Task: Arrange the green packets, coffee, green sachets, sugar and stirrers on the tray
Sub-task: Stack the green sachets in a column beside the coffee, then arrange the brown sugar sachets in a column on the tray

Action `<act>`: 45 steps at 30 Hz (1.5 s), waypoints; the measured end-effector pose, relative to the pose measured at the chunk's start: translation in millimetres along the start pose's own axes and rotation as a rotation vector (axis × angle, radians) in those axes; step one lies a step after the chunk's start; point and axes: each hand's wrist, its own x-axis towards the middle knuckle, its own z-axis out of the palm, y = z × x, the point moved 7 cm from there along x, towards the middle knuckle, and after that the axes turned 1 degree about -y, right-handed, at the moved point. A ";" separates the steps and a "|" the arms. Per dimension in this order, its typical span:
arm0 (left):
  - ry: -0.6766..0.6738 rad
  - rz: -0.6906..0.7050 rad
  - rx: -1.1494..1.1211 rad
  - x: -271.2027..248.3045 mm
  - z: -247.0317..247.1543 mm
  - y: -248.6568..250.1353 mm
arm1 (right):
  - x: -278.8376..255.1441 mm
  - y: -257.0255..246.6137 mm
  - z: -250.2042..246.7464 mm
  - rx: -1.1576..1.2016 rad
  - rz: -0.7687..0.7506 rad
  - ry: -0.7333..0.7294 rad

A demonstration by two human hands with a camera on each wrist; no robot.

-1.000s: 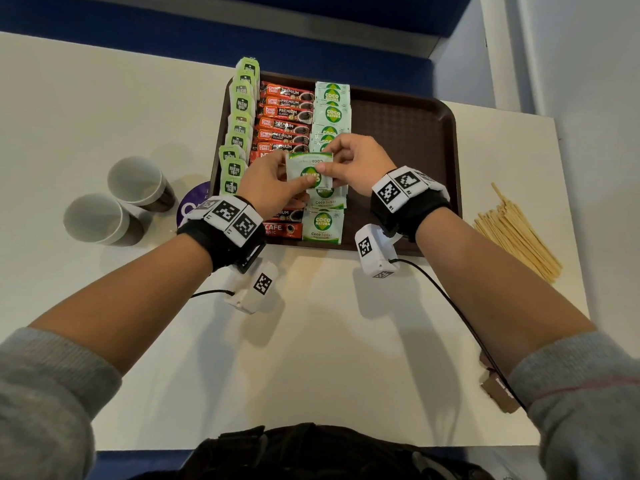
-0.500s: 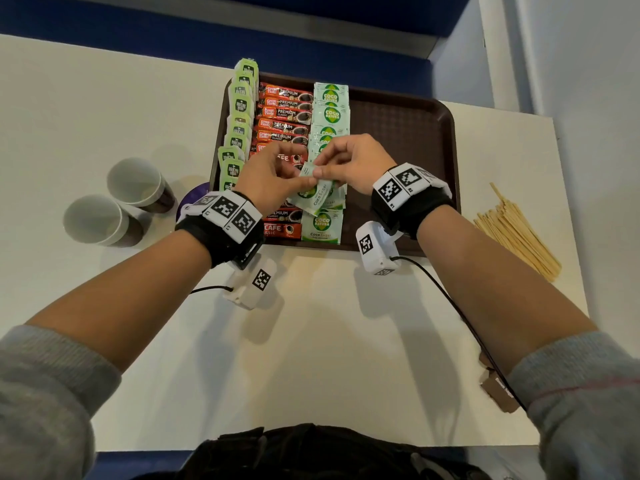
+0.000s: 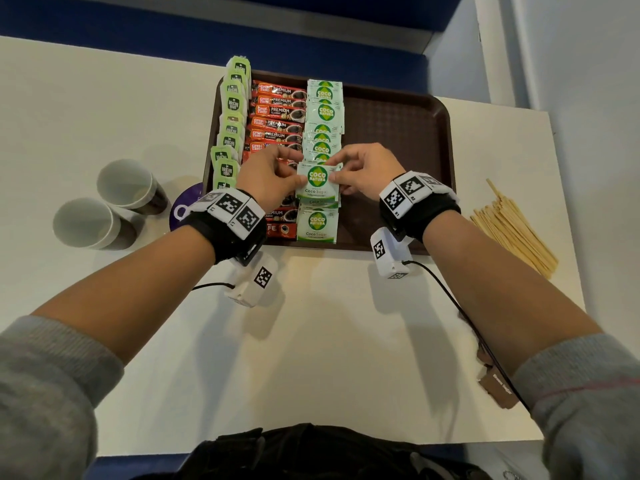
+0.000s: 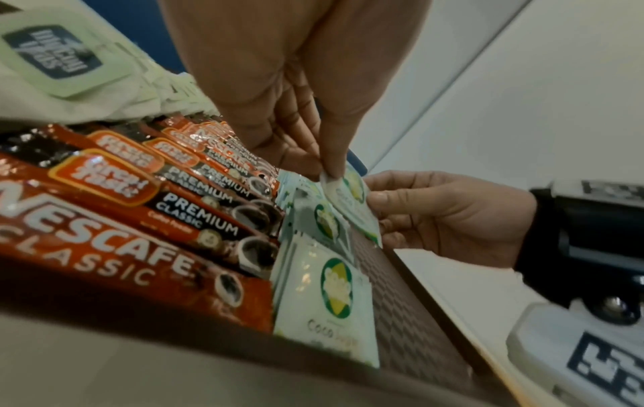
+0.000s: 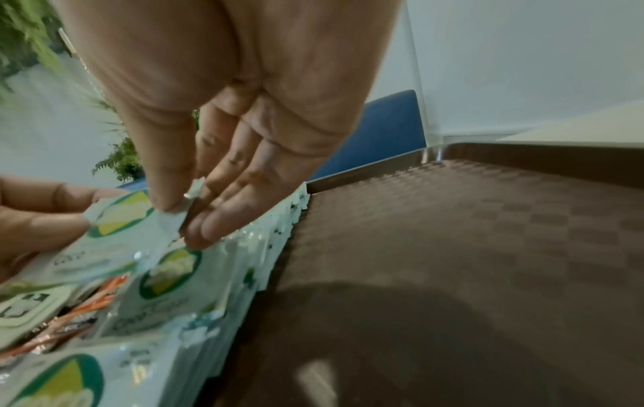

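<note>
A brown tray [image 3: 391, 133] holds three columns: green tea packets [image 3: 231, 126] on the left, red coffee sticks [image 3: 277, 112] in the middle, green-and-white sugar sachets [image 3: 323, 112] on the right. Both hands hold one sugar sachet [image 3: 317, 181] flat over the sachet column. My left hand [image 3: 273, 174] pinches its left edge, my right hand [image 3: 363, 171] pinches its upper right corner. In the left wrist view the thumb presses the sachet [image 4: 348, 198]; in the right wrist view the thumb and fingers pinch its corner [image 5: 164, 220]. Wooden stirrers [image 3: 512, 226] lie on the table right of the tray.
Two paper cups [image 3: 104, 206] stand on the white table [image 3: 311, 341] left of the tray, beside a purple disc [image 3: 187, 206]. The tray's right half [image 5: 453, 247] is bare. A blue ledge [image 3: 207, 32] runs behind the table; a dark bag [image 3: 311, 455] sits at the near edge.
The sachet, tilted and folded between the fingers half a second ago, now lies flat and face up, and both hands hold it slightly lower over the column.
</note>
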 end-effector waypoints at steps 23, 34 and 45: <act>0.074 -0.020 0.220 -3.1 5.3 -6.4 | 2.1 16.3 3.3 -0.246 0.010 0.140; 0.084 -0.043 0.239 -3.8 -1.4 -6.2 | -0.4 13.0 -3.0 -0.258 0.005 0.157; 0.078 0.055 0.221 -34.5 11.1 27.8 | -35.3 -2.5 -20.7 -0.415 -0.017 0.135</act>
